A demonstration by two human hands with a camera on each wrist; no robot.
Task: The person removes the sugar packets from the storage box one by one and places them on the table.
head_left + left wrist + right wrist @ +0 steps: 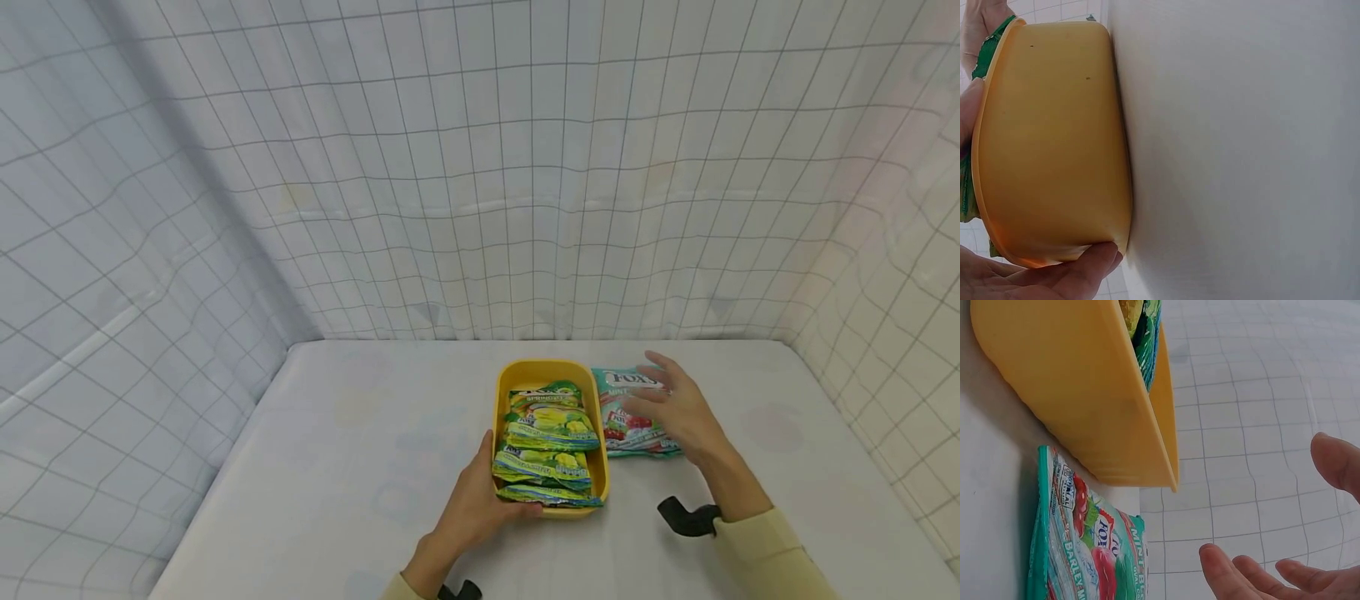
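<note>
A yellow plastic tub (534, 370) stands on the white table, holding several green-and-yellow candy packets (553, 429) in an overlapping row. My left hand (474, 498) grips the tub by its near left corner, thumb along the near side and fingers at the left wall. In the left wrist view, fingertips (1099, 259) press on the tub's outer wall. Right of the tub lies a teal bag of Fox's mint candy (1100, 550) with red fruit printed on it. My right hand (686, 417) hovers over the bag, fingers spread and holding nothing, partly hiding it in the head view.
White cloth with a dark grid (480, 208) hangs behind the table and along both sides. The white tabletop (337, 467) ends at the back against this cloth. A black wrist mount (688, 518) sits on the right forearm.
</note>
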